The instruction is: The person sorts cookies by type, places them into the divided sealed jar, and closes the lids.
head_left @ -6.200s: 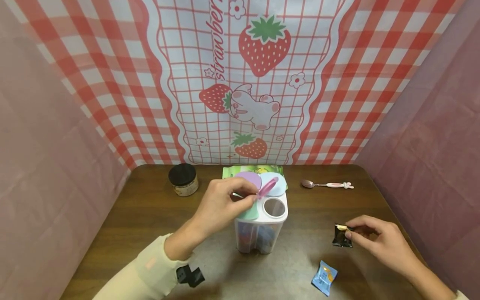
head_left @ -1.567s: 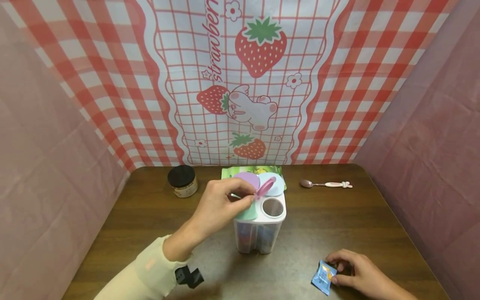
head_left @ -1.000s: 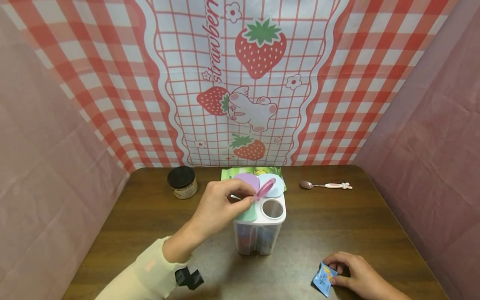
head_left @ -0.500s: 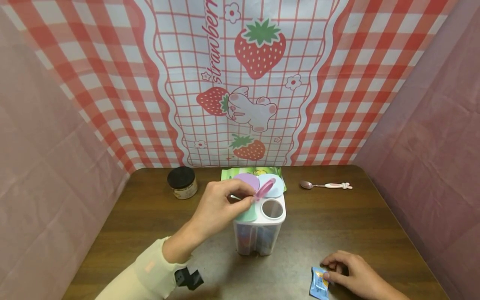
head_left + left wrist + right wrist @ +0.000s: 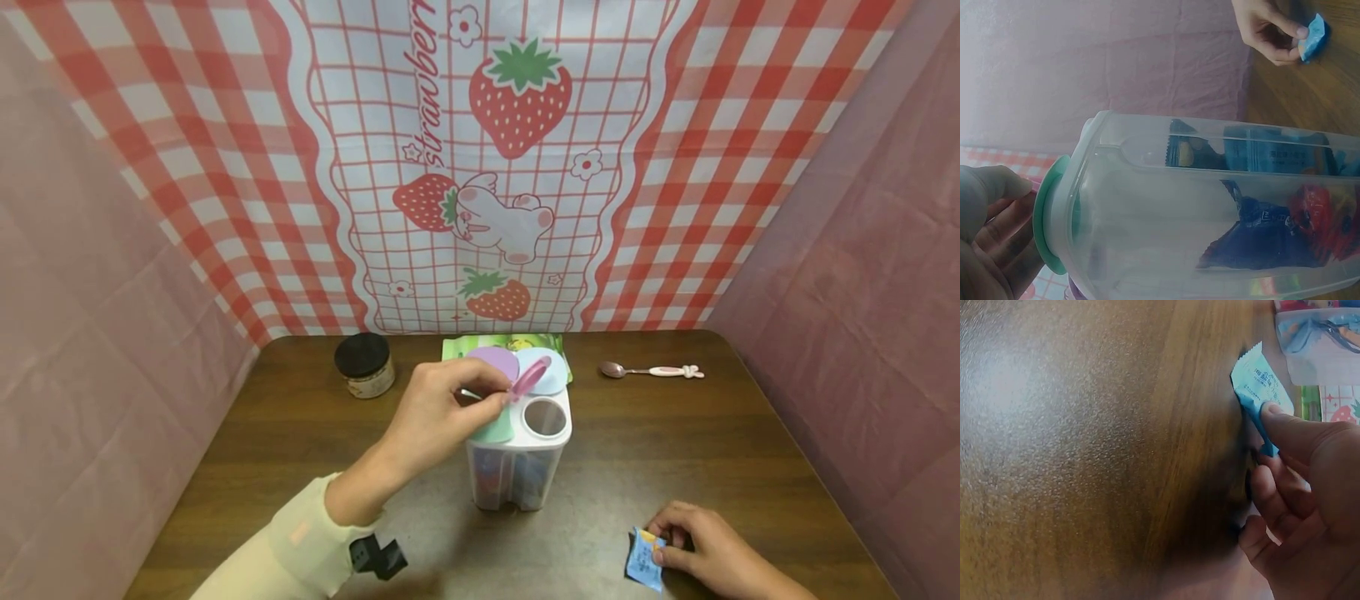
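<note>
My left hand [image 5: 442, 408] pinches the raised pink lid [image 5: 531, 377] of a clear storage box [image 5: 517, 479] with a white top. Beneath that lid the round opening [image 5: 545, 417] is uncovered. Purple [image 5: 495, 362], pale blue [image 5: 546, 371] and green lids [image 5: 495, 431] cover the other openings. Wrapped snacks, blue [image 5: 1272, 150] and red [image 5: 1319, 219], show through the box wall in the left wrist view. Low at the front right, my right hand [image 5: 701, 542] pinches a small blue snack packet [image 5: 1263, 381] between thumb and fingers, tilted up close over the table.
A black-lidded jar [image 5: 365, 367] stands at the back left. Behind the box lies a green bag [image 5: 457, 346], partly hidden. At the back right is a spoon [image 5: 652, 371] with a rabbit handle. A strawberry-print cloth [image 5: 517, 208] hangs behind the table [image 5: 720, 450].
The black packet that my right hand held is out of sight. That hand moved toward the front, took hold of the blue packet and turned it. My left hand keeps the pink lid raised.
</note>
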Demonstrator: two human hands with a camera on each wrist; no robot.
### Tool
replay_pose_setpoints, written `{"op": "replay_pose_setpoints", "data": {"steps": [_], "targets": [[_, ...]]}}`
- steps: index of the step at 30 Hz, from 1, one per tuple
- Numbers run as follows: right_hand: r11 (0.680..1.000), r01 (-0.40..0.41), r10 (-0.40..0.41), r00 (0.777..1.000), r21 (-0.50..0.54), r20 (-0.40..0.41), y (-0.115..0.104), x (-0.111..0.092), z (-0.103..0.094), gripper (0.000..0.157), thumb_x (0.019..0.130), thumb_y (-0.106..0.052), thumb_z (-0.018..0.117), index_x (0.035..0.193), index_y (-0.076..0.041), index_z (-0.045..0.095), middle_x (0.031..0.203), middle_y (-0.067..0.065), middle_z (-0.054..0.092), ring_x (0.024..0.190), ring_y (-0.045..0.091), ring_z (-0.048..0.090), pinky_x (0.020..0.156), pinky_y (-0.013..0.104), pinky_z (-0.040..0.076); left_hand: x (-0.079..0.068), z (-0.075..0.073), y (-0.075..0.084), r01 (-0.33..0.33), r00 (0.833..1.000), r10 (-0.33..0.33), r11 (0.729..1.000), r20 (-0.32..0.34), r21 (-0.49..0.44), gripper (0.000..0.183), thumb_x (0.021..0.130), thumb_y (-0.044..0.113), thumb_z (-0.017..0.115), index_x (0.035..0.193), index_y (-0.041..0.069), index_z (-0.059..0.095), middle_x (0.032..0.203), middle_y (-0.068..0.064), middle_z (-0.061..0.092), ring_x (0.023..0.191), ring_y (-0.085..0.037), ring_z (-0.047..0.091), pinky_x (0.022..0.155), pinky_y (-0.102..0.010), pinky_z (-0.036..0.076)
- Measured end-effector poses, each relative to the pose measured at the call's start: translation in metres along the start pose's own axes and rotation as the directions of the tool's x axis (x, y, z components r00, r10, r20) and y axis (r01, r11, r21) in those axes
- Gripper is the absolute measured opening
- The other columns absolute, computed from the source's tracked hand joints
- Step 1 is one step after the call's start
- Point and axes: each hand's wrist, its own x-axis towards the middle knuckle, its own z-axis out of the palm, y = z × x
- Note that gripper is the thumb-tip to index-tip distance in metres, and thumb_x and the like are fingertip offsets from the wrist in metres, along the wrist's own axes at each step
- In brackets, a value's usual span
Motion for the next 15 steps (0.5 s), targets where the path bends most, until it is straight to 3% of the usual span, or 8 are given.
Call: {"op": "replay_pose_setpoints", "data": {"steps": [8,11,15], "targets": [[0.988,-0.123,0.122,0.992,0.098,0.009,-0.008,0.006,-0.007,0.011,0.087,-0.019,0.081,0.094,-0.021,0.075,0.08,-0.016,0.069,0.07,-0.003,0.061,0.056,0.021,0.05,0.0,0.0,0.001,0.013,1.0,-0.013,1.0,0.008,0.0,0.008,0.086,0.007,0.081,0.092,0.011,0.078,0.087,0.001,0.077,0.076,-0.005,0.068,0.065,-0.026,0.062],[0.984,-0.154,0.158,0.987,0.089,-0.041,-0.015,0.011,-0.014,0.01,0.087,-0.019,0.082,0.092,-0.023,0.075,0.08,-0.015,0.07,0.069,-0.001,0.061,0.055,0.023,0.051,0.0,0.0,0.0,0.013,1.0,-0.013,1.0,0.009,0.002,0.008,0.086,0.007,0.081,0.092,0.011,0.078,0.087,0.001,0.077,0.076,-0.005,0.068,0.065,-0.026,0.062],[0.989,-0.143,0.147,0.979,0.043,-0.14,-0.026,0.023,-0.026,0.015,0.085,-0.016,0.084,0.091,-0.026,0.075,0.08,-0.015,0.07,0.068,0.002,0.063,0.056,0.023,0.053,0.0,-0.001,0.0,0.009,1.0,-0.009,1.0,0.009,0.006,0.008,0.086,0.007,0.081,0.092,0.011,0.078,0.088,0.002,0.077,0.076,-0.005,0.068,0.065,-0.026,0.062]]}}
